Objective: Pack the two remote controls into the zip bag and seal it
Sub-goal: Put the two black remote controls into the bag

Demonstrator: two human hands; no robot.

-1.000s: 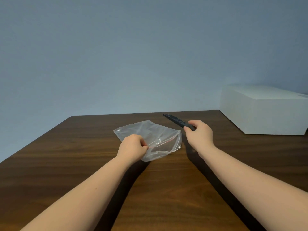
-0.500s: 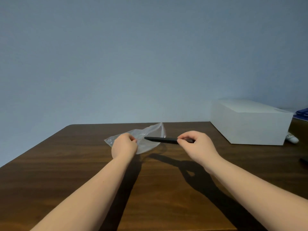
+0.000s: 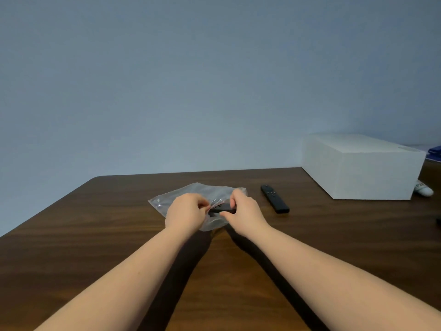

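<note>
Right hand [image 3: 243,212] pinches remote [image 3: 220,208] at bag [image 3: 191,193] mouth.

— What's on the dark wooden desk [image 3: 95,247]?
— A clear zip bag [image 3: 191,193], a black remote [image 3: 274,198] to its right, and a white box [image 3: 360,167] at the far right.

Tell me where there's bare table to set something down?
Bare wood lies left of the zip bag to the table edge, and near the camera beside the forearms. It's crowded on the right, between the loose remote and the white box.
</note>
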